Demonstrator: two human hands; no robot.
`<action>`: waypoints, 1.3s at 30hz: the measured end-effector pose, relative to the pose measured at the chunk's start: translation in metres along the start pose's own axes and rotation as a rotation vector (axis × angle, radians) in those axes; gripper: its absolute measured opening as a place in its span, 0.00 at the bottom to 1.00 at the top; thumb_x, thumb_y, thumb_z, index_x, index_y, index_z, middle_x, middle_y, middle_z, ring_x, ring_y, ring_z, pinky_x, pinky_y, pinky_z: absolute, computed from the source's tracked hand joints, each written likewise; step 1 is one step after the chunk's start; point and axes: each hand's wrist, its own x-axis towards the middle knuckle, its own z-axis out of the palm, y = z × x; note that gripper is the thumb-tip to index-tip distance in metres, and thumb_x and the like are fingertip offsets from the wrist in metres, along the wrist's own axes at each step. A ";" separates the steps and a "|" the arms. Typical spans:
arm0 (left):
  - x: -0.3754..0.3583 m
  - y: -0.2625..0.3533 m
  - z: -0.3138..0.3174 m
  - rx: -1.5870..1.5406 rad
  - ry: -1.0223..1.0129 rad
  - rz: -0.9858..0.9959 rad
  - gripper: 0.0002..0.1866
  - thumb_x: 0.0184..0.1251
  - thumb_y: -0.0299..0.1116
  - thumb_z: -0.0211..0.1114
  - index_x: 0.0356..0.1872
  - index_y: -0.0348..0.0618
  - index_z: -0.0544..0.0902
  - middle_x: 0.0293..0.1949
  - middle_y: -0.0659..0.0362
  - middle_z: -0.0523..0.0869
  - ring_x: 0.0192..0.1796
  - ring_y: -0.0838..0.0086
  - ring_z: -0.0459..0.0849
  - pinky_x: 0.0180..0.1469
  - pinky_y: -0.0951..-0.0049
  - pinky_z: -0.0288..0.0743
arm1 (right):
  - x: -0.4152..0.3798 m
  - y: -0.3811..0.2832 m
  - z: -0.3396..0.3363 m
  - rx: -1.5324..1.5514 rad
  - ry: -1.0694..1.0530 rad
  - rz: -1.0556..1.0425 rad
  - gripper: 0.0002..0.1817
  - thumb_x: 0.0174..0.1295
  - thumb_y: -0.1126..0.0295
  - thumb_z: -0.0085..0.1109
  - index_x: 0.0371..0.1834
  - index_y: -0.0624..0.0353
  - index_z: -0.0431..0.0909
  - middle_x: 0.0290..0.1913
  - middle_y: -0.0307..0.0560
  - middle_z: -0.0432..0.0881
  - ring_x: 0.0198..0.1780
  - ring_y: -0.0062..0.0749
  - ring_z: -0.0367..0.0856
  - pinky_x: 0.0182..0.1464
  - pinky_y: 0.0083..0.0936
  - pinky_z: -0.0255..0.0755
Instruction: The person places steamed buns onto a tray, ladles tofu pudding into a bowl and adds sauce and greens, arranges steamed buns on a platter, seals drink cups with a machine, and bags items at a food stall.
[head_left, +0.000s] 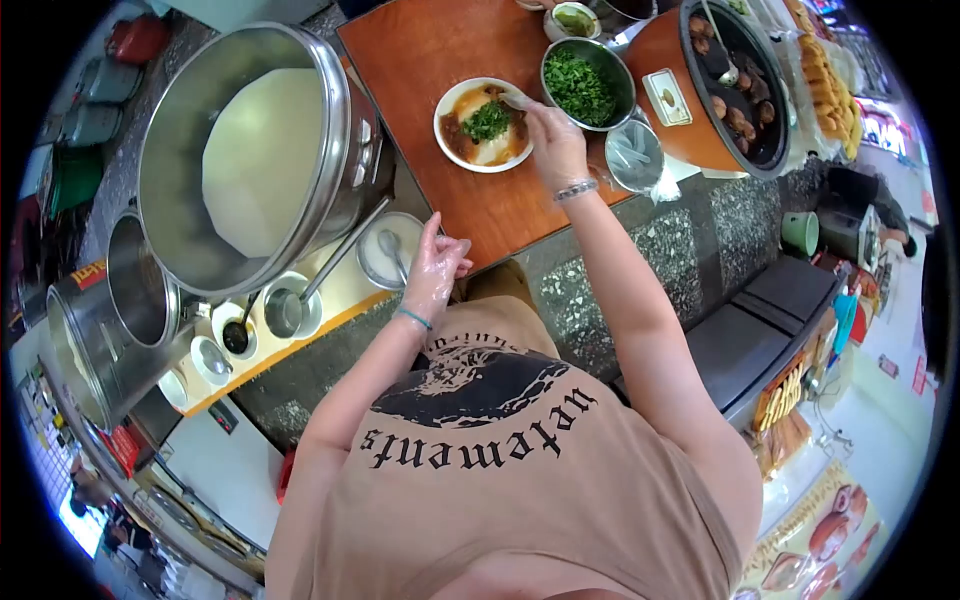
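My right hand (556,148), in a clear plastic glove, is at the right rim of a white bowl (441,139). Its fingers close on the end of a pale spoon (516,100) that dips over the rim. In the bowl, chopped green herbs (487,121) lie on a soft white food with brown sauce. Just behind that hand is a steel bowl of chopped greens (580,85). My left hand (437,264), also gloved, hovers by the table's near edge with its fingers loosely bent and apart, holding nothing. Beside it stands a container of white contents with a spoon (393,250).
A large steel pot (330,150) of pale liquid stands left of the wooden table (400,60). Ladles and small bowls line the counter (262,352) below it. An orange pot (670,60) of dark broth and eggs, and a clear cup (634,156), stand at right.
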 end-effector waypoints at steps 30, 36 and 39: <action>0.172 0.070 0.025 -0.518 -0.009 -0.182 0.50 0.59 0.77 0.43 0.75 0.53 0.50 0.75 0.53 0.51 0.75 0.47 0.50 0.72 0.41 0.41 | 0.011 0.037 0.024 1.266 -0.312 1.342 0.40 0.52 0.65 0.58 0.70 0.34 0.53 0.54 0.40 0.74 0.49 0.33 0.72 0.48 0.45 0.66; 0.196 0.096 0.026 -0.469 0.030 -0.136 0.53 0.57 0.78 0.44 0.75 0.50 0.48 0.75 0.49 0.48 0.76 0.47 0.46 0.73 0.41 0.37 | 0.038 0.044 0.050 1.258 -0.302 1.288 0.42 0.53 0.66 0.55 0.73 0.34 0.49 0.62 0.44 0.71 0.60 0.41 0.68 0.55 0.52 0.62; 0.207 0.103 0.026 -0.449 0.021 -0.125 0.54 0.57 0.78 0.44 0.75 0.50 0.47 0.76 0.49 0.46 0.76 0.48 0.46 0.73 0.40 0.35 | 0.049 0.046 0.060 1.212 -0.267 1.273 0.41 0.54 0.65 0.55 0.73 0.37 0.51 0.64 0.48 0.69 0.63 0.44 0.66 0.58 0.54 0.61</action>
